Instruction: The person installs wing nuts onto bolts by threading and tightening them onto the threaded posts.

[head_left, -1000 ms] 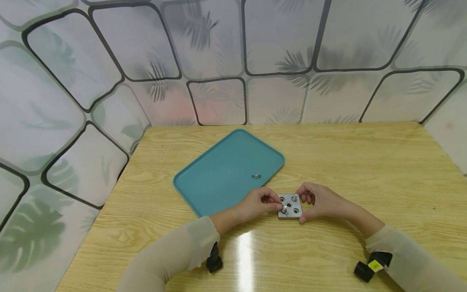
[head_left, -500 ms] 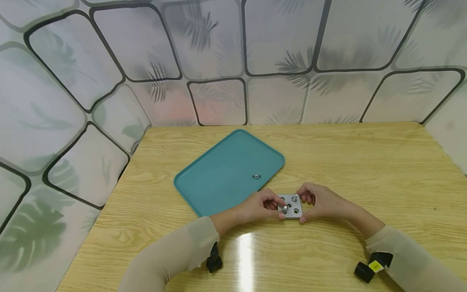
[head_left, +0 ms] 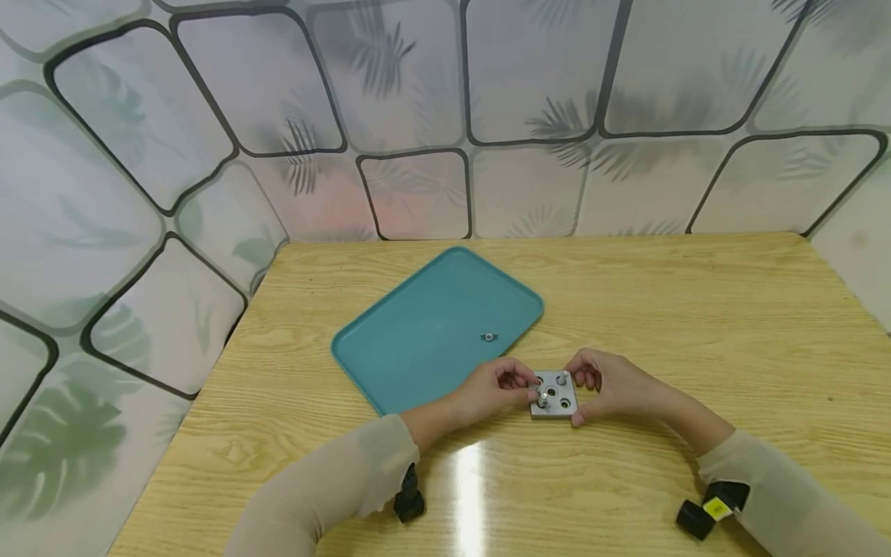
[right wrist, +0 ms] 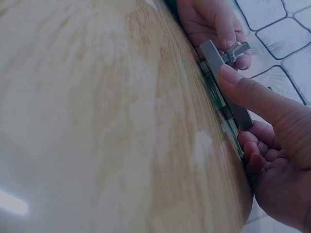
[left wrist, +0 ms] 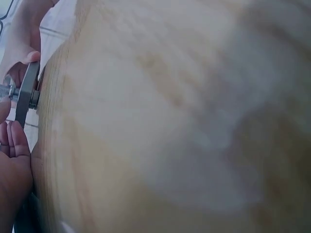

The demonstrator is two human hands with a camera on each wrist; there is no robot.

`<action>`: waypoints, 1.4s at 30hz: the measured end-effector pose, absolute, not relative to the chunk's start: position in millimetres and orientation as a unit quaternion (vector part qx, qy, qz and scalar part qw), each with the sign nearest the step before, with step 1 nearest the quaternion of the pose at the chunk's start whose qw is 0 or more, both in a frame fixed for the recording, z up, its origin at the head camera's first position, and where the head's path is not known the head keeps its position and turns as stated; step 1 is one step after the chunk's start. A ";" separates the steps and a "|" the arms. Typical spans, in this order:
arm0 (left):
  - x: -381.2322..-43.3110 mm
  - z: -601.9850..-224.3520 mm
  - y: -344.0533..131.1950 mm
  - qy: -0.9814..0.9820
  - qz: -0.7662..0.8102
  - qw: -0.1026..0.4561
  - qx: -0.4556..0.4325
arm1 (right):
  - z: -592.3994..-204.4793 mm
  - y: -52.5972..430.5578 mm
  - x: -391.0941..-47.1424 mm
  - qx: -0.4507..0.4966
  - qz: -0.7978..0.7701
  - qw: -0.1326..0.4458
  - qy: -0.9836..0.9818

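Observation:
A small square metal plate (head_left: pixel 557 410) with several round holes sits close over the wooden table. Threaded bolts rise from two corners: one stands at its back right (head_left: pixel 562 378), the other at its front left with a wing nut (right wrist: pixel 237 50) on its thread. My left hand (head_left: pixel 493 389) has thumb and fingers at this wing nut, pinching it from the left. With thumb and fingers, my right hand (head_left: pixel 616 384) holds the plate's right edge. In the left wrist view a bolt head (left wrist: pixel 34 99) shows under the plate.
A teal tray (head_left: pixel 418 340) lies at an angle behind my left hand. On it, close to its right edge, rests another wing nut (head_left: pixel 489 337). The wooden table (head_left: pixel 696 302) reaches back to a patterned wall (head_left: pixel 529 186).
My left fingers shift around the wing nut: forward over it half a second ago, now drawn back to the left. The right hand and the plate stay in place.

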State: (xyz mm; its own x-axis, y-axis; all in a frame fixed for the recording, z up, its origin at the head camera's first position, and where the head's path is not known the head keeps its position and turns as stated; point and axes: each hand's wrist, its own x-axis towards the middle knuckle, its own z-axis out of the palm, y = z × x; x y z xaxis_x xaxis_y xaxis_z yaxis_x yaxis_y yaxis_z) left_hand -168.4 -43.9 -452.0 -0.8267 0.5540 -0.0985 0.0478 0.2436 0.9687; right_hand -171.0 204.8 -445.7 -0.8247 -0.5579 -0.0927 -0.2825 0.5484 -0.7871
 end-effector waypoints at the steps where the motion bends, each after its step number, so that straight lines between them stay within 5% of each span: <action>1: -168.1 -451.9 -43.6 0.759 0.583 0.215 0.194 | -445.5 204.6 -170.9 -0.243 -0.408 0.169 0.863; 20: -168.1 -449.9 -45.3 0.768 0.540 0.239 0.247 | -444.2 203.8 -170.4 -0.244 -0.406 0.166 0.865; 42: -166.5 -450.7 -42.4 0.781 0.552 0.201 0.213 | -447.1 206.1 -171.6 -0.254 -0.409 0.163 0.861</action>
State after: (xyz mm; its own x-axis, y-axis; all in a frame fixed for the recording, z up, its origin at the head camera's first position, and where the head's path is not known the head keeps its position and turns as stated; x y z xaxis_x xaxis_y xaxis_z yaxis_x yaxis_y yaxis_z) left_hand -166.5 -42.4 -450.7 -0.8287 0.5542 -0.0787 0.1113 0.3009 0.9472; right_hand -171.6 206.1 -447.1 -0.8183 -0.5701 -0.0730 -0.3032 0.5361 -0.7878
